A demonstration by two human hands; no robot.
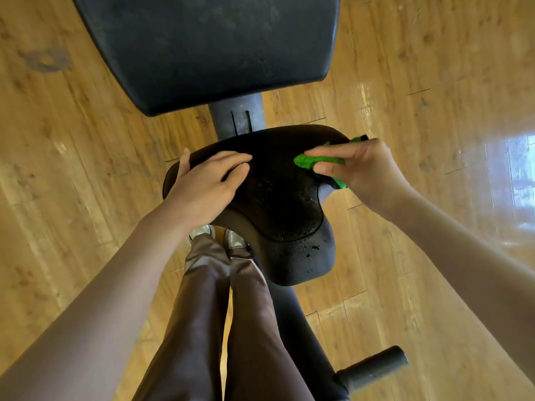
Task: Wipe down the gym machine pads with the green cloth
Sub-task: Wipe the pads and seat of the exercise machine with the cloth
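Your right hand pinched the green cloth between thumb and curled fingers, pressing its nubbly, bunched fabric against the far right corner of the seat pad. A strip of the cloth poked out beyond your knuckles and another hung below your palm, off the pad's edge. Your left hand lay flat on the same pad, fingers straight and close together, pointing toward the cloth, thumb spread over the pad's far-left rim; it gripped nothing.

Between your hands the pad was black, saddle-shaped and pebbled, with a raised seam and wet beads glinting toward the narrow near end. Beyond your hands a dark metal post with a slot joined it to a wider, rectangular black back pad, smooth and faintly smudged. No writing was readable on either.

Both forearms reached forward, bare, wrists slightly bent. Below them were brown satiny trousers, pale shoes, a black foam-covered handle, and glossy wood-plank flooring.
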